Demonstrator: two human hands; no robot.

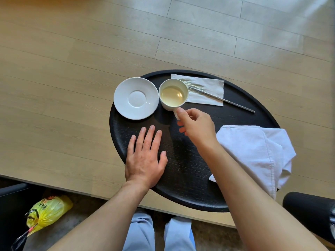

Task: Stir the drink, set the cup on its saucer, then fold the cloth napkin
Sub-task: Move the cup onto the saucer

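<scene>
Right hand (196, 126) pinching cup (173, 95) handle, thumb and fingers clamped, likely for lift onto saucer (136, 98) just left; left hand (145, 158) flat, fingers spread, steadying tray (250, 116); spoon (222, 99) parked on paper napkin (208, 89), far right; cloth napkin (253, 153) unfolded, near right.

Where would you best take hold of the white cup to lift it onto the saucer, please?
By its handle, coming from the near side. The cup stands upright and nearly full of pale drink, and the handle points toward the person, where the right hand already pinches it. A level lift leftward to the empty saucer looks safest; gripping the rim risks tilting and spilling it.
</scene>
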